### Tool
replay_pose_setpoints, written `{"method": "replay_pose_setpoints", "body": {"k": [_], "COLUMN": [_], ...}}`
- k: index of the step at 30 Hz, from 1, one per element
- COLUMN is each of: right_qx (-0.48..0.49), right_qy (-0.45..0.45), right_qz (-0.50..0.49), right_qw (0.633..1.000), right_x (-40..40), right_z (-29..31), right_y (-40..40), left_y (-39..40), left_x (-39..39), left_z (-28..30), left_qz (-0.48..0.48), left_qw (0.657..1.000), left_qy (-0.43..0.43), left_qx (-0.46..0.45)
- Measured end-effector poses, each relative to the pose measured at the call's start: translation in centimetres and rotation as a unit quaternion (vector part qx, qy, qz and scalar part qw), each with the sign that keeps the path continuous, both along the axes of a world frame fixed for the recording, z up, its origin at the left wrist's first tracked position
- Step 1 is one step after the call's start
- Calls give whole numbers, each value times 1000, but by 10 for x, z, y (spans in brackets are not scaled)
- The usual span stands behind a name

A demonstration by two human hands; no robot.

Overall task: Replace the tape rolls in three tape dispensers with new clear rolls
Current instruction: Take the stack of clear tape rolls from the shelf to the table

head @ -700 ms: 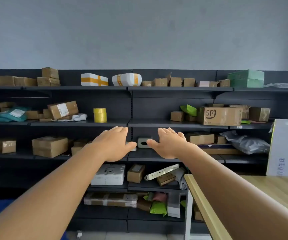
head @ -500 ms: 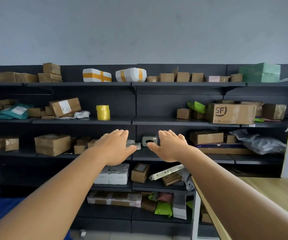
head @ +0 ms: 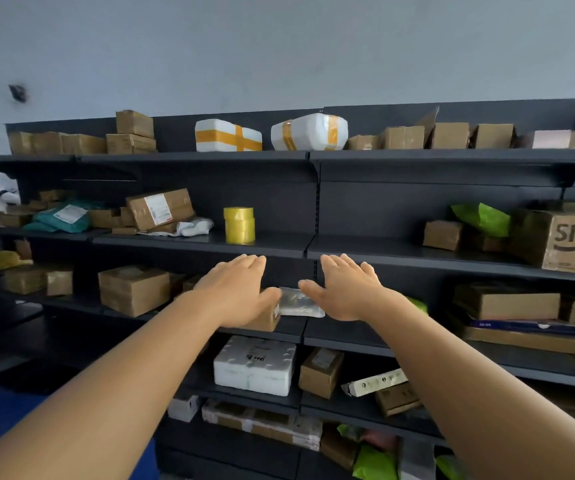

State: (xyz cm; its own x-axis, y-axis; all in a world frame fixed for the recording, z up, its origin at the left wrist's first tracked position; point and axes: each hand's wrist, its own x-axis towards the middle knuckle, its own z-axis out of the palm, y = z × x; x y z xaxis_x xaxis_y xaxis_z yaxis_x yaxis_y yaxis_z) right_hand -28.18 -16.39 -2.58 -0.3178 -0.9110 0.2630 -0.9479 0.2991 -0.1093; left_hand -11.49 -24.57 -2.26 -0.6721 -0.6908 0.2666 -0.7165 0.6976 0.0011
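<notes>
Two bare arms stretched forward toward dark shelving (head: pixel 206 244), palms down, holding nothing. Far left on the middle shelf: a teal mailer bag (head: pixel 61 220), then a tilted cardboard box with a white label (head: pixel 159 207), then a white crumpled wrap (head: pixel 194 226). One level down on the left, a squat brown carton (head: pixel 133 289). Left hand (head: pixel 236 291) raised in front of the shelf edge, fingers straight and together, thumb spread out toward the right, touching nothing. Above and just behind its fingertips, on the middle shelf, a stack of yellow tape rolls (head: pixel 239 225), upright, apart from both hands. Higher up, on the top shelf, two white foam parcels strapped with yellow tape (head: pixel 229 136). Between the two thumbs, on the shelf behind, a small clear plastic packet (head: pixel 300 301), contents too blurred to tell. Below it, a white foam box (head: pixel 255 365) and a small brown box (head: pixel 320 372) side by side. Right hand (head: pixel 343 291) level with the left, fingers straight and slightly fanned, thumb pointing left, gripping nothing. Further right, a green bag (head: pixel 481 218) resting behind small cartons, and at the far right edge a large carton printed SF (head: pixel 570 240). No tape dispenser or clear roll to be made out.
</notes>
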Motion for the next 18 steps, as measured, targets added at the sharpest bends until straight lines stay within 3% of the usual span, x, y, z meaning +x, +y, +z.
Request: {"method": "replay_pose_setpoints", "body": {"k": [10,18], "right_qx": [8,-8], "right_qy": [-10,5], "right_qz": [42,13], "right_qw": [999,1000], "right_x": [-20,-26], "right_z": [-16,-11], "right_y": [-138,-255], "left_y": [-127,-254], "left_x": [-10,-10], "left_z": [-13,-9], "left_qz": [17,-15], "left_qw": [1000,1000], "left_qy": [0,24], "left_qx": [7,-5]}}
